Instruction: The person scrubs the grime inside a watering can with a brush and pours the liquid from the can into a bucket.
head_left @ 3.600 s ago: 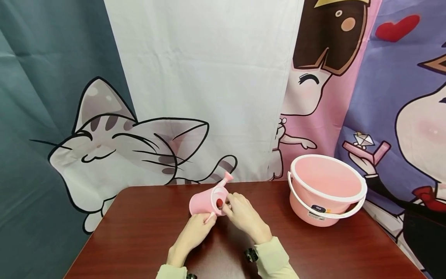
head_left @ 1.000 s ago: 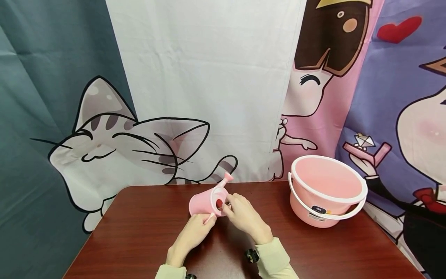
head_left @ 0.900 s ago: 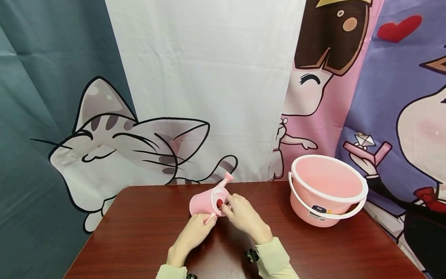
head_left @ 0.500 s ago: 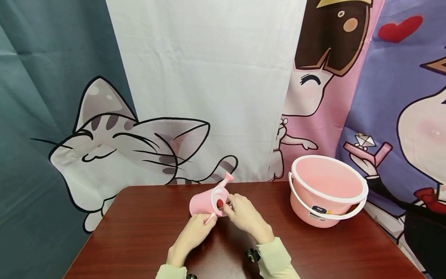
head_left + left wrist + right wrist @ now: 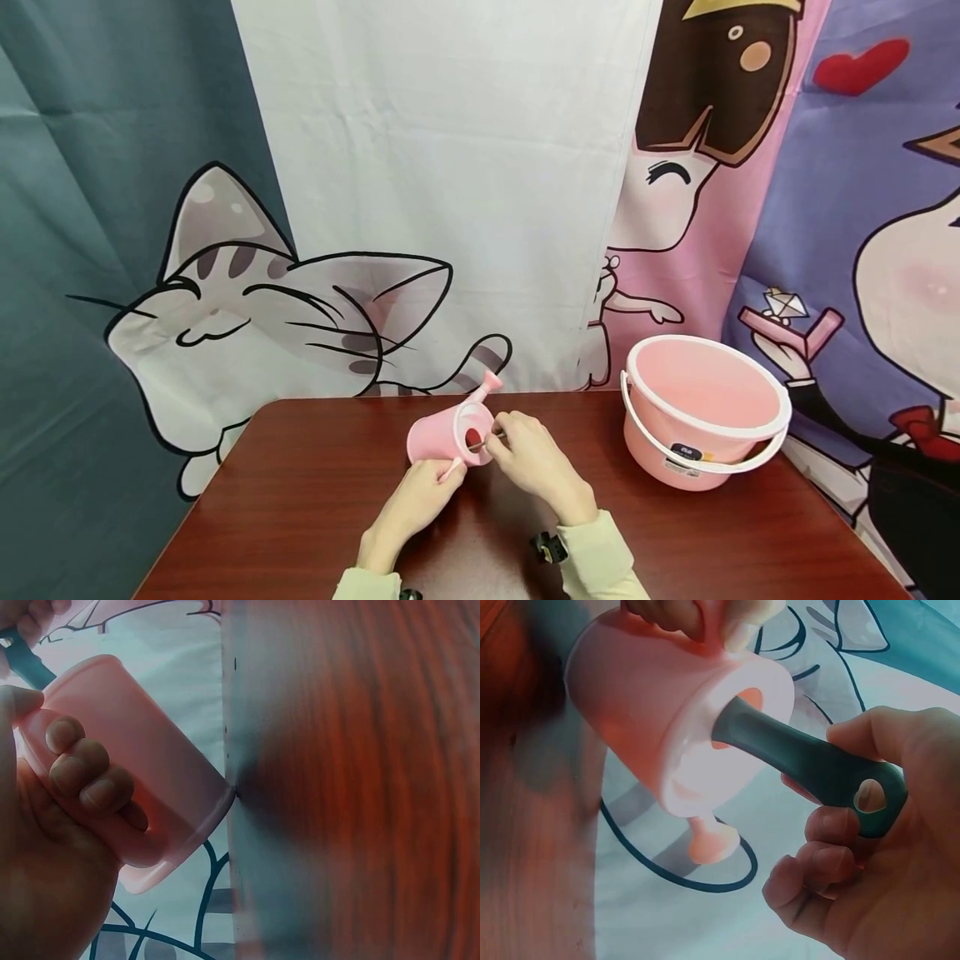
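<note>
A small pink watering can (image 5: 433, 438) is tilted over the table, its opening turned toward the right hand and its sprinkler spout pointing up and away. The left hand (image 5: 422, 500) grips the can's handle, with fingers (image 5: 79, 761) curled round it in the left wrist view. In the right hand (image 5: 534, 462) is a dark green handle (image 5: 802, 761) with a hole near its end, pinched between thumb and fingers. Its far end passes into the can's opening, so the tool's head is hidden. A red patch (image 5: 472, 437) shows inside the opening.
A large pink bucket (image 5: 705, 383) with a white rim and a lowered white handle stands at the right of the brown wooden table (image 5: 300, 500). A cartoon-printed cloth (image 5: 450, 167) hangs right behind the table's far edge.
The right hand has shifted slightly to the right and its fingers have lifted a little, so more of the tool shows at the opening. The left hand and watering can have stayed in place.
</note>
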`<action>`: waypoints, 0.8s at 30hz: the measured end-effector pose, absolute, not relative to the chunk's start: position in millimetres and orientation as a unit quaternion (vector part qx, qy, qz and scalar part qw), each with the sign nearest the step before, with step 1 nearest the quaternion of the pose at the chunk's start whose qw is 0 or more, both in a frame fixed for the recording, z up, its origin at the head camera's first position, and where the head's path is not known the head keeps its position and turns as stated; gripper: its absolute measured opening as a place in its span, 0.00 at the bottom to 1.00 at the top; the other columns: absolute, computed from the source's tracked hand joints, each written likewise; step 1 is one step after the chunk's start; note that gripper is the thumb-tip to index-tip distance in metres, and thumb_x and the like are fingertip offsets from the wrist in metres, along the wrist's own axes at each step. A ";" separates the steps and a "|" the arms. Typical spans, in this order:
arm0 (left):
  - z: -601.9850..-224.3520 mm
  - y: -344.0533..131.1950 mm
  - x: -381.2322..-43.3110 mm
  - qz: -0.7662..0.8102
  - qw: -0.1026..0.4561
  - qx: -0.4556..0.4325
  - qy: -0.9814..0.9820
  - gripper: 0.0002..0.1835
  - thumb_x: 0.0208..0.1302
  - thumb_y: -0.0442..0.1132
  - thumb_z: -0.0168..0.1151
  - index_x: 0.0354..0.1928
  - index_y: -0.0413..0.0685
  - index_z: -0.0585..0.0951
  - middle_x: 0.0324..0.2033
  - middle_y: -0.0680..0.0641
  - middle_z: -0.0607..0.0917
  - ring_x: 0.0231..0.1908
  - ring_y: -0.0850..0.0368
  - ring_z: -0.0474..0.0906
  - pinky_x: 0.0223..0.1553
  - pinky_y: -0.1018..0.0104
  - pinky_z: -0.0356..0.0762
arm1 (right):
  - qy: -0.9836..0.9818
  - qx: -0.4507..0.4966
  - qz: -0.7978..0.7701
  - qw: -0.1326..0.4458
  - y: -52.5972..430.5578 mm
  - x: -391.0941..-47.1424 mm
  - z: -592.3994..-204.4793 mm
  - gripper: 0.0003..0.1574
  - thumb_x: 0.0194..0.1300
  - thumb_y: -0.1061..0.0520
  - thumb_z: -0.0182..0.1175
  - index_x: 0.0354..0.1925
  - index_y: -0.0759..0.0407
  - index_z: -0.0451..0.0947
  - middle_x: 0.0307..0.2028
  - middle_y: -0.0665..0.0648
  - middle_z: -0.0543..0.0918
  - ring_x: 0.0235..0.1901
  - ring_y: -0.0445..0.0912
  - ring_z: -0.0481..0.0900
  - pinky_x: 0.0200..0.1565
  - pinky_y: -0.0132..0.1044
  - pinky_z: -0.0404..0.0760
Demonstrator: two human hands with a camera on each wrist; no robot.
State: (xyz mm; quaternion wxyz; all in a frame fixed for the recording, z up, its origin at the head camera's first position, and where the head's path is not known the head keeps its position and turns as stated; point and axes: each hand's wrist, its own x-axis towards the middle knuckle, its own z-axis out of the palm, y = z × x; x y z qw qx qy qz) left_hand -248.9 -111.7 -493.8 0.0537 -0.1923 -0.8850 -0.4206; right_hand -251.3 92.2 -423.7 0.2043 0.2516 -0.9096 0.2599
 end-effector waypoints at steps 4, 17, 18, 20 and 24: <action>-493.4 -110.7 -251.2 -0.419 0.058 -0.194 -0.885 0.26 0.72 0.50 0.53 0.13 0.56 0.63 0.11 0.60 0.60 0.15 0.68 0.56 0.18 0.72 0.56 | -0.908 0.244 0.271 0.206 94.5 -251.5 -417.9 0.03 0.59 0.59 0.58 0.28 0.53 0.76 0.27 0.52 0.77 0.27 0.42 0.72 0.33 0.37 0.74; -494.3 -109.1 -250.6 -0.413 0.077 -0.197 -0.886 0.26 0.71 0.50 0.54 0.14 0.55 0.62 0.11 0.61 0.57 0.16 0.68 0.53 0.18 0.72 0.55 | -0.909 0.254 0.265 0.200 89.3 -254.1 -427.8 0.05 0.60 0.60 0.57 0.27 0.53 0.74 0.25 0.48 0.72 0.26 0.42 0.70 0.32 0.37 0.73; -494.4 -109.1 -250.7 -0.413 0.078 -0.197 -0.886 0.26 0.71 0.49 0.54 0.14 0.55 0.62 0.12 0.61 0.57 0.16 0.68 0.53 0.18 0.72 0.55 | -0.909 0.255 0.265 0.196 88.3 -254.7 -429.0 0.06 0.61 0.60 0.57 0.27 0.53 0.74 0.24 0.49 0.72 0.26 0.42 0.70 0.32 0.37 0.72; -495.5 -109.1 -250.9 -0.411 0.078 -0.196 -0.887 0.26 0.71 0.49 0.54 0.14 0.55 0.62 0.11 0.61 0.57 0.16 0.68 0.53 0.18 0.72 0.55 | -0.910 0.255 0.267 0.189 86.5 -255.5 -431.8 0.07 0.62 0.60 0.57 0.27 0.52 0.74 0.24 0.49 0.72 0.26 0.42 0.70 0.32 0.37 0.72; -496.9 -109.3 -251.1 -0.404 0.084 -0.199 -0.889 0.26 0.71 0.48 0.54 0.14 0.56 0.61 0.12 0.62 0.57 0.16 0.69 0.52 0.18 0.72 0.55 | -0.913 0.251 0.269 0.177 82.5 -257.3 -437.8 0.09 0.65 0.58 0.57 0.26 0.51 0.73 0.23 0.48 0.70 0.26 0.41 0.69 0.31 0.36 0.71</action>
